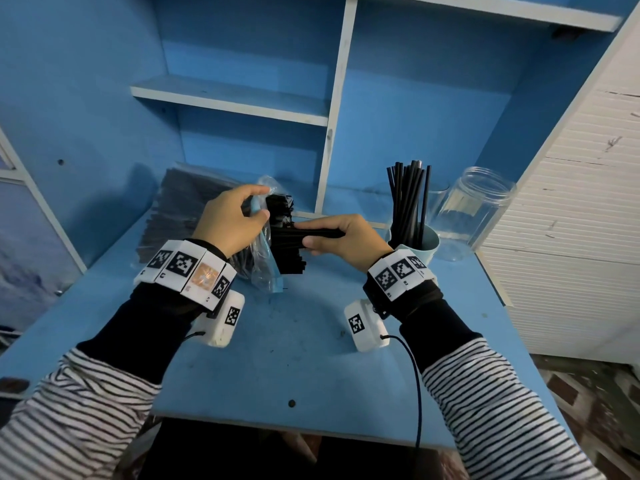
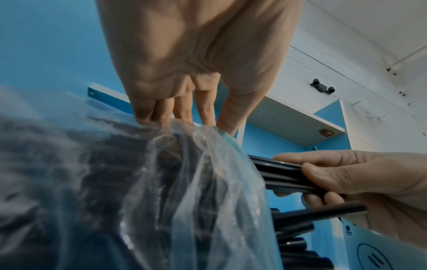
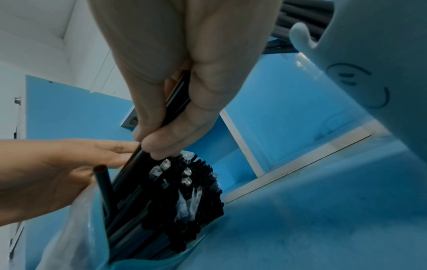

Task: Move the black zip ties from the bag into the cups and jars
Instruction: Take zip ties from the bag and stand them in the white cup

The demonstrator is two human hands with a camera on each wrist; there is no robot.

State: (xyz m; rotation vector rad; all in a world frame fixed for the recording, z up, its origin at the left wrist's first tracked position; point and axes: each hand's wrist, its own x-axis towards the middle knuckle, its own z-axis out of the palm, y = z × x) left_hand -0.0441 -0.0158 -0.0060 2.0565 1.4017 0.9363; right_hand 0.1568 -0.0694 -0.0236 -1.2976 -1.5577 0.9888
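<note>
A clear plastic bag (image 1: 264, 258) (image 2: 189, 191) (image 3: 76, 237) full of black zip ties (image 1: 282, 216) (image 3: 196, 191) lies on the blue desk (image 1: 277, 358). My left hand (image 1: 235, 220) (image 2: 184, 109) pinches the bag's open mouth. My right hand (image 1: 341, 237) (image 3: 166, 131) (image 2: 342, 175) grips a small bundle of ties (image 1: 311, 233) (image 2: 277, 173) (image 3: 175, 102) that sticks partly out of the bag. A pale blue cup (image 1: 427, 242) (image 3: 369, 64) just right of that hand holds several upright ties (image 1: 408, 199). A clear empty jar (image 1: 474, 209) stands further right.
Another flat pack of black ties (image 1: 180, 209) lies at the back left of the desk. Blue shelves (image 1: 235, 98) rise behind, with a white divider (image 1: 332, 133). A white slatted cabinet (image 1: 571, 220) borders the right side. A blue cable (image 1: 415, 393) hangs from my right wrist.
</note>
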